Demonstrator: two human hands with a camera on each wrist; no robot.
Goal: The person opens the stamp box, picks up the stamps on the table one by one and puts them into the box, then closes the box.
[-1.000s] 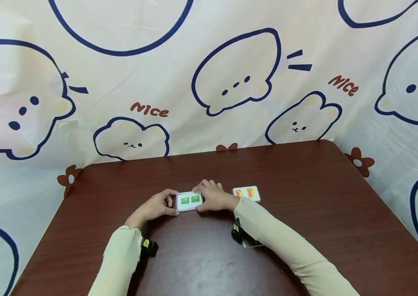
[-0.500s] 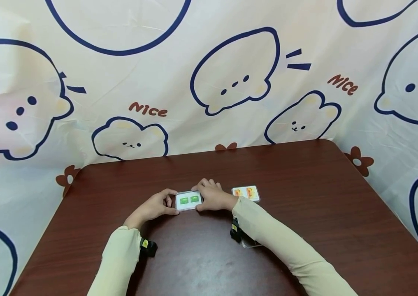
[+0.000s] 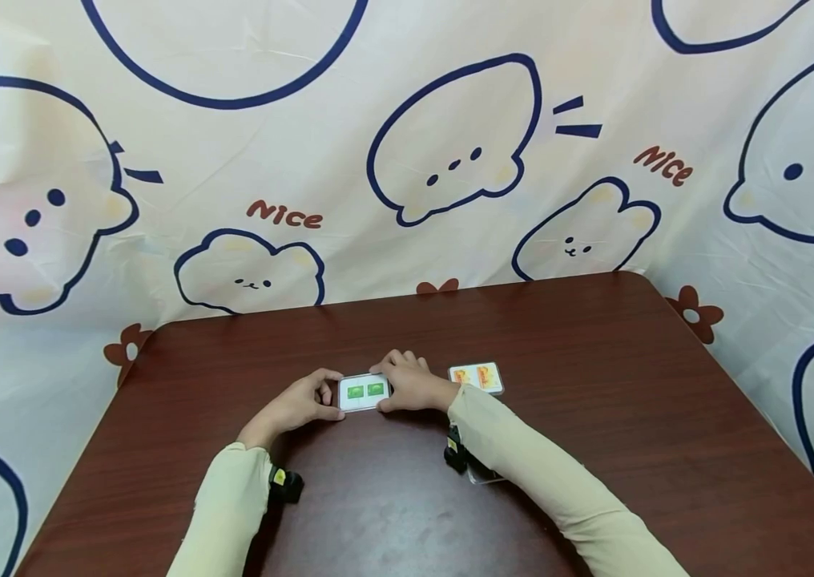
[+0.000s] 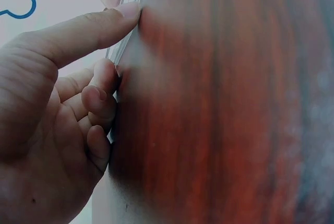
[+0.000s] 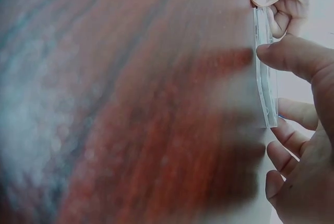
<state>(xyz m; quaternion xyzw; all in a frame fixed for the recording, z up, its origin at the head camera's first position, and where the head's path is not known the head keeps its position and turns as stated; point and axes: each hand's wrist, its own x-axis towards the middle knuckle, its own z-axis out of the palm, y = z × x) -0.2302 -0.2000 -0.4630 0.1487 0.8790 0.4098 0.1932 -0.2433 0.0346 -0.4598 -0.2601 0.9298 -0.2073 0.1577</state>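
Note:
A flat, clear plastic case (image 3: 365, 392) holding a white card with two green pictures lies on the table in the head view. My left hand (image 3: 296, 406) pinches its left end, thumb at the near edge and index finger at the far one. The right end is held the same way by my right hand (image 3: 410, 383). Seen edge-on in the right wrist view, the case (image 5: 265, 78) shows thin transparent layers, with the right thumb (image 5: 292, 57) against it. In the left wrist view, the left thumb (image 4: 94, 33) presses its near edge and the other fingers curl below.
Right of my right hand lies a similar case with two orange pictures (image 3: 488, 377), partly covered by the sleeve. A clear plastic edge (image 3: 482, 477) shows beneath my right forearm. The dark brown table (image 3: 630, 385) meets a cartoon-print cloth (image 3: 349, 264) behind it.

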